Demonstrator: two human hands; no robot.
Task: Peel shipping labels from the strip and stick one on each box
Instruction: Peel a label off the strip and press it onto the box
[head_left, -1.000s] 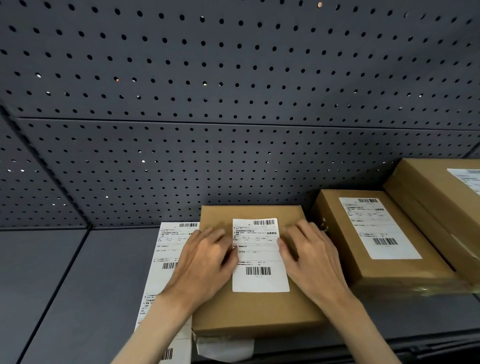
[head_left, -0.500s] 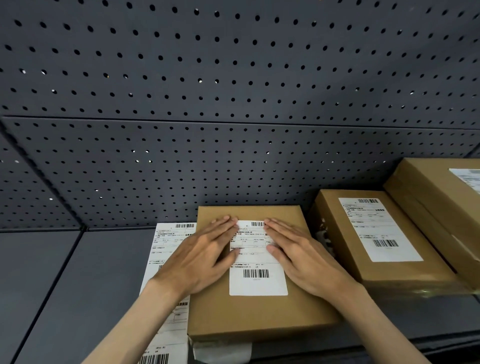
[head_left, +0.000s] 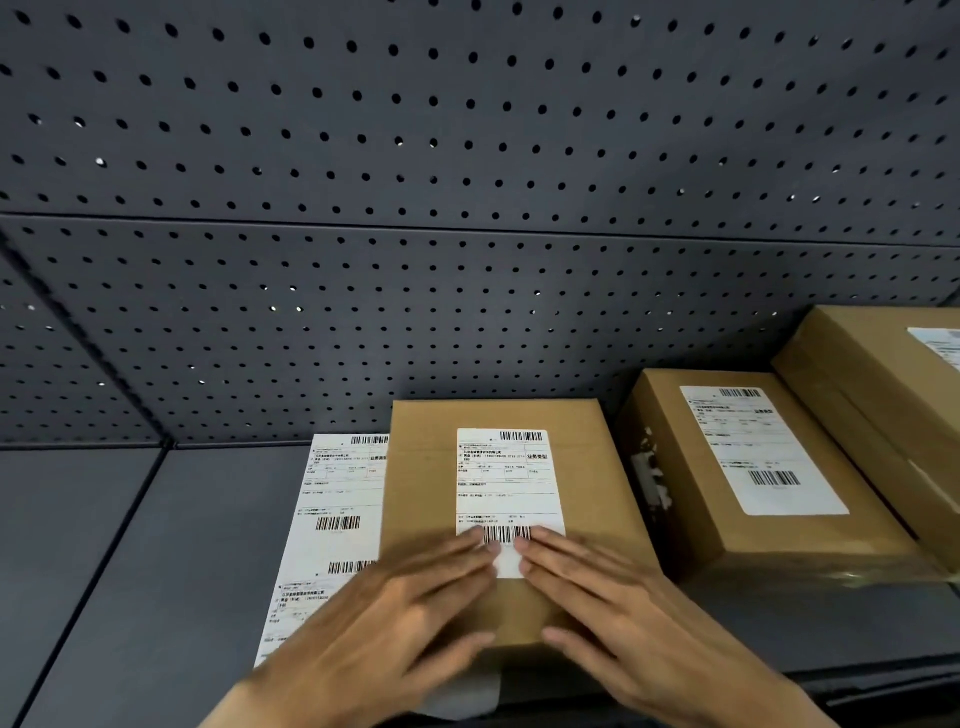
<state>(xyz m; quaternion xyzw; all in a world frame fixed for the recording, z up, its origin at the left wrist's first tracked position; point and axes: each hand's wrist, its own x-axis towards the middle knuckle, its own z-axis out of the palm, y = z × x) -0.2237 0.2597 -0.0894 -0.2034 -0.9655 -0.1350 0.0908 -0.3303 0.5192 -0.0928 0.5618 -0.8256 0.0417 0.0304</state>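
A brown cardboard box (head_left: 587, 467) lies flat on the dark shelf in front of me, with a white shipping label (head_left: 506, 478) stuck on its top. My left hand (head_left: 395, 618) and my right hand (head_left: 618, 618) lie flat on the box's near part, fingers straight, their tips pressing the label's lower edge by the barcode. The strip of labels (head_left: 337, 509) lies on the shelf to the box's left, partly under the box and my left hand.
Two more brown boxes stand to the right: one (head_left: 737, 525) with a label on top, and a taller one (head_left: 878, 374) at the far right, also labelled. A dark pegboard wall (head_left: 467, 208) rises behind. A white scrap (head_left: 467, 696) lies at the shelf's front edge.
Both hands have slid from the label's upper part down toward me to its lower edge, uncovering most of the label. The box and strip have stayed in place.
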